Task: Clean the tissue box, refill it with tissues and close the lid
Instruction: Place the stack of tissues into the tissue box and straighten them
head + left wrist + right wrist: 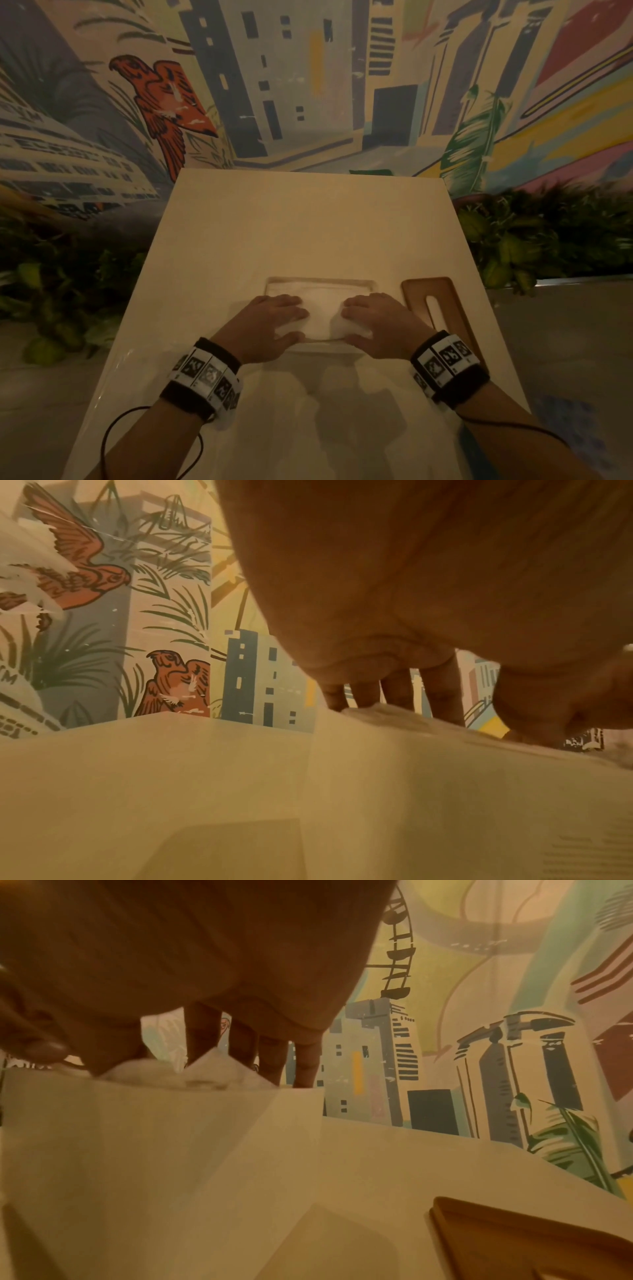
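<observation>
An open, pale, see-through tissue box (318, 281) stands on the cream table (308, 222), its near wall filling the left wrist view (445, 791) and the right wrist view (137, 1150). A white tissue stack (322, 308) sits at the box's rim. My left hand (291, 320) holds the stack's left end, fingers (441, 696) on top and thumb on the near side. My right hand (364, 317) holds the right end the same way, where the tissues (205, 1069) bunch up. The brown wooden lid (421, 294) with its slot lies flat just right of the box.
The table ends at a painted mural wall (308, 85) behind. Green plants (548, 240) line both sides of the table. In the right wrist view the lid (514, 1240) lies close below my wrist. Cables run from both wristbands.
</observation>
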### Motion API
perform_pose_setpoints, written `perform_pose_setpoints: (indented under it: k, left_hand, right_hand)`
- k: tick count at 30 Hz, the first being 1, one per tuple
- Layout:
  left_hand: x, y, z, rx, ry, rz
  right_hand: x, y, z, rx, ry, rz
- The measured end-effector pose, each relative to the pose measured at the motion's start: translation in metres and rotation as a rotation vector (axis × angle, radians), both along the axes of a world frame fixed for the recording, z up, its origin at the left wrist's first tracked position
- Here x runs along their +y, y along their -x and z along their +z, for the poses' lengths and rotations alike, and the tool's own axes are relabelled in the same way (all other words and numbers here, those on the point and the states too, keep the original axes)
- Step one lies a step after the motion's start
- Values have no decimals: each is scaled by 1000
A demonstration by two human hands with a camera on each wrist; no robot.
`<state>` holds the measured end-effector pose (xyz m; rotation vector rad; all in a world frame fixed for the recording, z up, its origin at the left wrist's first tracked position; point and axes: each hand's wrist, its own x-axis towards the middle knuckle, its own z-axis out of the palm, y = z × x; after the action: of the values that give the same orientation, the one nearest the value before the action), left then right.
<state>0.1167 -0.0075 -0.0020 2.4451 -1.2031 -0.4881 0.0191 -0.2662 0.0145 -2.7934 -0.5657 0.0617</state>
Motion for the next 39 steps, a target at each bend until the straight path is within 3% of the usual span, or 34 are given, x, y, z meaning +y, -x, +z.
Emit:
perform_pose_setpoints:
  k: [11,15,20,30,39]
  left_hand:
    - [-8,-7,3,-103,-46,-68]
    - [-4,-7,2,-122,-57,-88]
    - [0,-2,6,-58,71,-83]
    - [3,3,15,34,212,46]
    - [1,3,14,98,150,147]
  right_hand:
    - [0,-12,0,76,163,42]
    - [-1,-5,1,27,56,24]
    - [-2,-1,2,37,-103,-15]
    - [7,6,-2,33,-183,-99]
    - [3,5,1,61,-409,-325]
